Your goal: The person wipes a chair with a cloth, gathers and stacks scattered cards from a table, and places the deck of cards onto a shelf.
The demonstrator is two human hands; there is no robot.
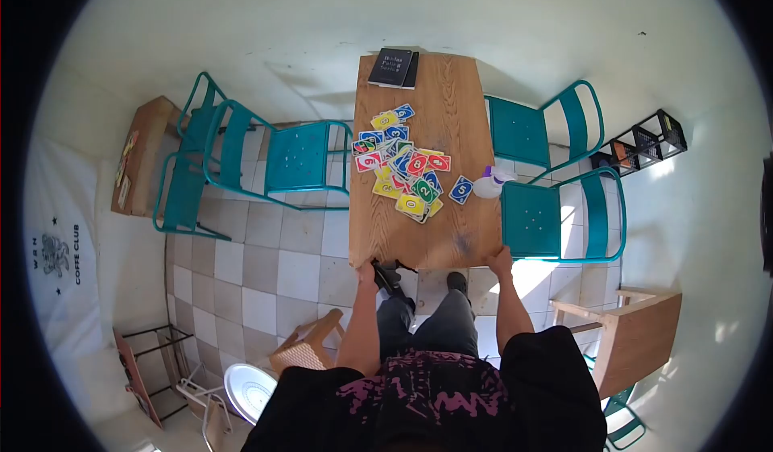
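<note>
A wooden table [435,238] stands before me, its front edge towards my body. My left hand [367,274] grips its front left corner and my right hand [501,259] the front right corner; both sets of fingers are partly hidden. Beside my left hand is a black item [386,271] I cannot make out. Uno cards [409,170] lie in a loose heap on the table, mostly face up. One blue five card [461,189] sits apart on the right. Near it, a white spray bottle [488,185] with a purple nozzle is at the right edge.
Dark books [392,68] lie at the table's far end. Teal metal chairs flank it: one chair [296,158] on the left, two chairs [518,132] [531,220] on the right. A woven stool [304,352] and a white round seat [250,391] stand behind left; a wooden table [642,344] is behind right.
</note>
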